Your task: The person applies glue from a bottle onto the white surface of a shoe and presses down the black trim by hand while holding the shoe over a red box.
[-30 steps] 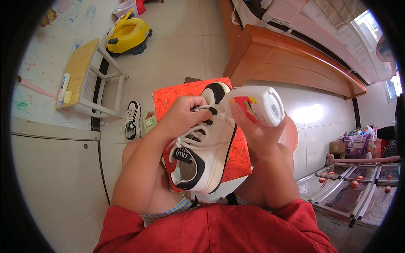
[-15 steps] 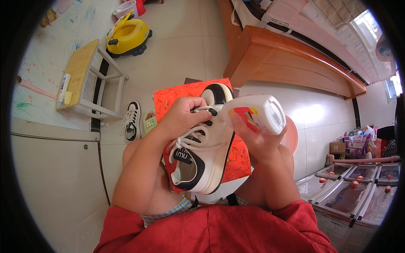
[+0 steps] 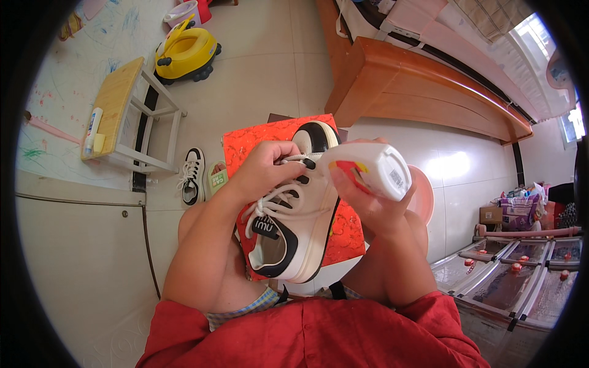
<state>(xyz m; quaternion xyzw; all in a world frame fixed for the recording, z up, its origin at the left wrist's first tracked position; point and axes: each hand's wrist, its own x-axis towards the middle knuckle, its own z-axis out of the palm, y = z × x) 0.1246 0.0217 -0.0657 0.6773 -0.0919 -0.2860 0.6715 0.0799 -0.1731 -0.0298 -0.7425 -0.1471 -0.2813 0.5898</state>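
Shoe between both hands, lying on red box, likely for firm support. Left hand pinching laces near toe, seemingly steadying shoe; right hand wrapped round tilted white bottle, narrow end shoeward, probably for aim.

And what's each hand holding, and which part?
Right hand: the white plastic bottle, by its body. Left hand: the white-and-black sneaker, by its white laces near the toe.
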